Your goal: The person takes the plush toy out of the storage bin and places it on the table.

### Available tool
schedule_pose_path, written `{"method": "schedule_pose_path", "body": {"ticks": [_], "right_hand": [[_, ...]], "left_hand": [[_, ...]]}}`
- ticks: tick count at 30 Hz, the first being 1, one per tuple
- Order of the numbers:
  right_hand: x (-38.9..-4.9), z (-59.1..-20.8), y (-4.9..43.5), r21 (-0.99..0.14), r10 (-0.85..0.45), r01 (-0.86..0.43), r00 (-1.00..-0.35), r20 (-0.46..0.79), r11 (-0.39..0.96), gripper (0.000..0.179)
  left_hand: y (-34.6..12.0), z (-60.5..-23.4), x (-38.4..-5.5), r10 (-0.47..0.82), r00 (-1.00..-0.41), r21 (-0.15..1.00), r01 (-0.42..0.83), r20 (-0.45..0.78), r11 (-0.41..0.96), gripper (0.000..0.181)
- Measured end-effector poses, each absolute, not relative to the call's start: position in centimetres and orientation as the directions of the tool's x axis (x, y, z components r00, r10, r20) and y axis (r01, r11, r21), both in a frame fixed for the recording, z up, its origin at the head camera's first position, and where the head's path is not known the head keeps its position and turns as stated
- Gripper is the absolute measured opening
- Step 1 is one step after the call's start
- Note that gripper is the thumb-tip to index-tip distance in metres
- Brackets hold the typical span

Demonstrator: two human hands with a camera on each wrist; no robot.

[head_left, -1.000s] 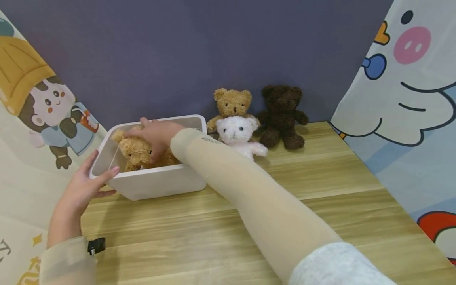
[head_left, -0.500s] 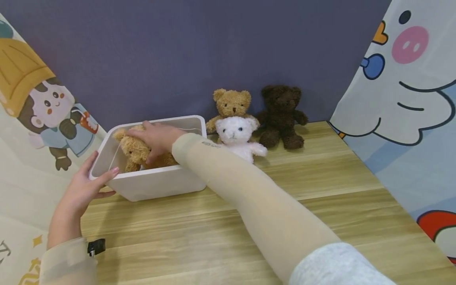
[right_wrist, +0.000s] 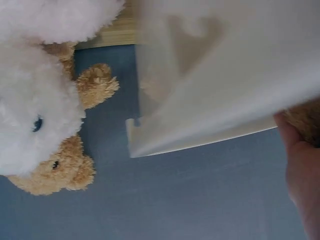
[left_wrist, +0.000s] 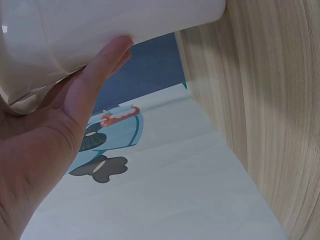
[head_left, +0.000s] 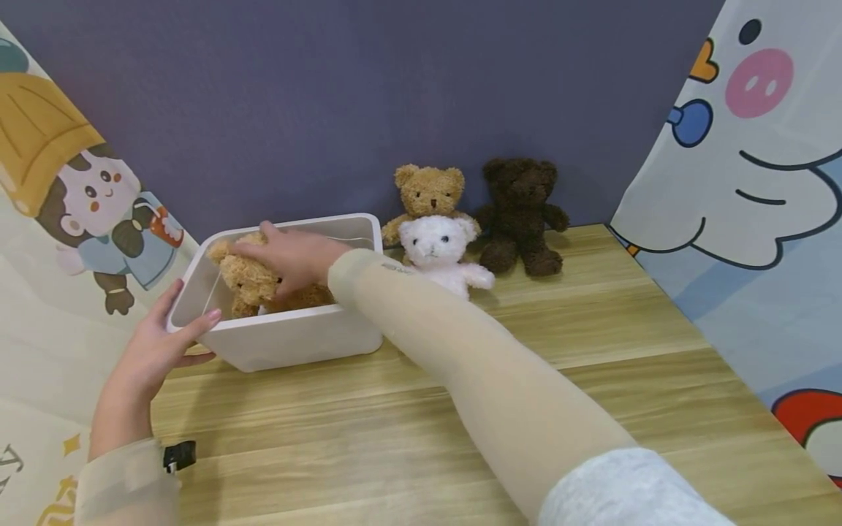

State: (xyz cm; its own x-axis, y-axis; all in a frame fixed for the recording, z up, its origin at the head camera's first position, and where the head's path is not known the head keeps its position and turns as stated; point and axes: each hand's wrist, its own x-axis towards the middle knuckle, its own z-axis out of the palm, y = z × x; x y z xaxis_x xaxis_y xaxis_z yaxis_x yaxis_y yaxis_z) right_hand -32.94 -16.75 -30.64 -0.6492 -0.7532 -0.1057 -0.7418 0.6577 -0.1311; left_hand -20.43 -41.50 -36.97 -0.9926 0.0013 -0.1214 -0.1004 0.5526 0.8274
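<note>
A white plastic bin (head_left: pixel 296 342) stands at the left of the table, a light-brown teddy bear (head_left: pixel 246 281) lying inside with its head toward the bin's left end. My left hand (head_left: pixel 145 351) grips the bin's left end, thumb over the rim and fingers along the outside wall; the left wrist view shows this hand (left_wrist: pixel 55 130) against the bin (left_wrist: pixel 125 20). Reaching in from the right, my right hand (head_left: pixel 296 256) holds the bear around the head and upper body. The bear's lower body is mostly hidden by the hand and bin wall.
Right of the bin sit a white teddy bear (head_left: pixel 437 245), another light-brown teddy bear (head_left: pixel 430 191) behind it, and a dark-brown teddy bear (head_left: pixel 522 212). A dark blue-grey wall (head_left: pixel 421 88) backs the wooden table (head_left: pixel 395 424). Printed cartoon panels flank both sides.
The bear in the bin and both hands stay nearly in place. My right hand shifts only slightly on the bear. The other bears have not moved.
</note>
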Motion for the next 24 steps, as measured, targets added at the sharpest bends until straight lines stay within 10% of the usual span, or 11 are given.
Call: {"method": "schedule_pose_path", "body": {"ticks": [24], "right_hand": [[-30.8,-24.8,-13.2,-0.481,-0.672,-0.76,-0.631,0.388,0.437,0.088]], "left_hand": [[-41.4,-36.7,-20.4,0.005,-0.989,0.828,-0.122,-0.15,0.547,0.104]]}}
